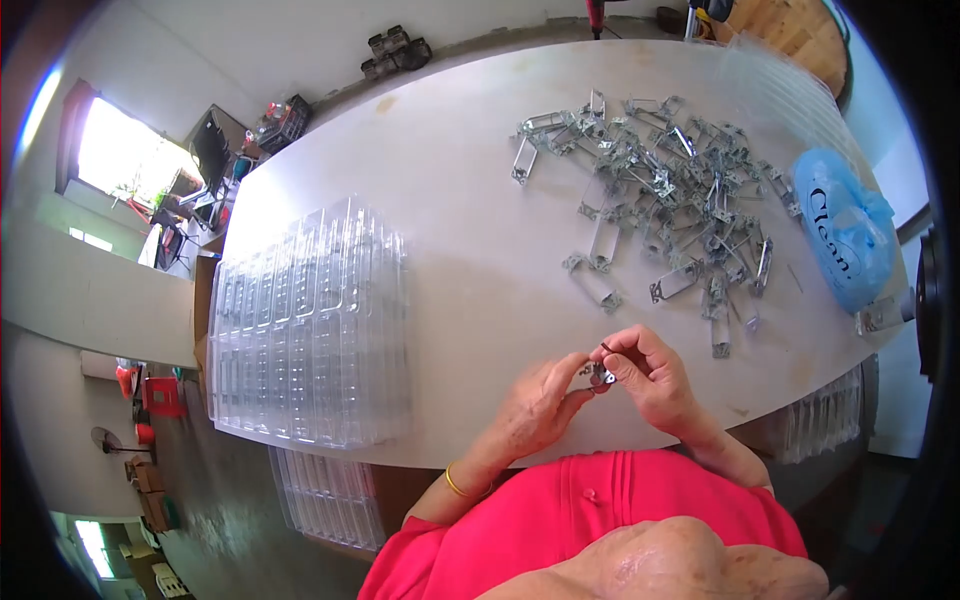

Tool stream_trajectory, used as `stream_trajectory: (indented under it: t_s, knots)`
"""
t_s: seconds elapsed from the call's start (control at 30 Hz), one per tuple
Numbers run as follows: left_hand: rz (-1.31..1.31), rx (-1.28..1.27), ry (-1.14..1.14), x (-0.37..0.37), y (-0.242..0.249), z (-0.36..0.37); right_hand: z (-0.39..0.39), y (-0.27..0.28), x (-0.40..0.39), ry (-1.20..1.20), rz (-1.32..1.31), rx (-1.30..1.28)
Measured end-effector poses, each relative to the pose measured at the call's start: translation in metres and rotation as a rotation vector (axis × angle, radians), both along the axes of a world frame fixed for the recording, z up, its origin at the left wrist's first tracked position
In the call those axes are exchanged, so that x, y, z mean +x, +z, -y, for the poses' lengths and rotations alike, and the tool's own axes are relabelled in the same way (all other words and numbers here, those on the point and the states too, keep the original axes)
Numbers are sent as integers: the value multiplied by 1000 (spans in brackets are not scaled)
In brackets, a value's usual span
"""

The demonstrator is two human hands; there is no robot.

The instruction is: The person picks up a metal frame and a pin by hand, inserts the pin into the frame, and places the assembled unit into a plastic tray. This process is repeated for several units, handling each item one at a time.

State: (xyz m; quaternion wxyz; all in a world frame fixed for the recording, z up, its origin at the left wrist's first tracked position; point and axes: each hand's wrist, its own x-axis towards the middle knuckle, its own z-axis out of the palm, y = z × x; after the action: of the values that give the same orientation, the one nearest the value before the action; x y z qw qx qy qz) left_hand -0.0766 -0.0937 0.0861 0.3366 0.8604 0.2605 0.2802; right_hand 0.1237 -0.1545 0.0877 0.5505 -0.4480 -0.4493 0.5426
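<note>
My left hand (538, 405) and my right hand (650, 380) meet over the near edge of the table, in front of the red shirt. Between their fingertips is a small silvery metal bracket (597, 374), partly covered by the fingers. The left fingers pinch it from one side. My right thumb and forefinger are closed at its other side, by a thin dark bit too small to name. Just beyond my hands spreads a loose pile of metal brackets (665, 185), narrow frames with small fittings at their ends.
Stacked clear plastic trays (310, 330) stand on the left of the table (460, 240). A blue plastic bag (845, 230) lies at the right edge, near more clear plastic sheets (790, 95). More clear trays (325, 495) sit below the table's front left edge.
</note>
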Motion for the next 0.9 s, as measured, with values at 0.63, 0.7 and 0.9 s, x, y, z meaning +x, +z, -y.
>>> stream_trajectory:
  t_s: [0.63, 0.7, 0.9]
  knots:
    - [464, -1231, 101, -7, 12, 1, -7, -11, -17, -97, 729, 884]
    - [512, -1271, 68, -9, 10, 2, -5, -12, -19, -31, 656, 888]
    - [388, -1081, 123, -16, 8, 7, 5, -23, -17, 57, 593, 749]
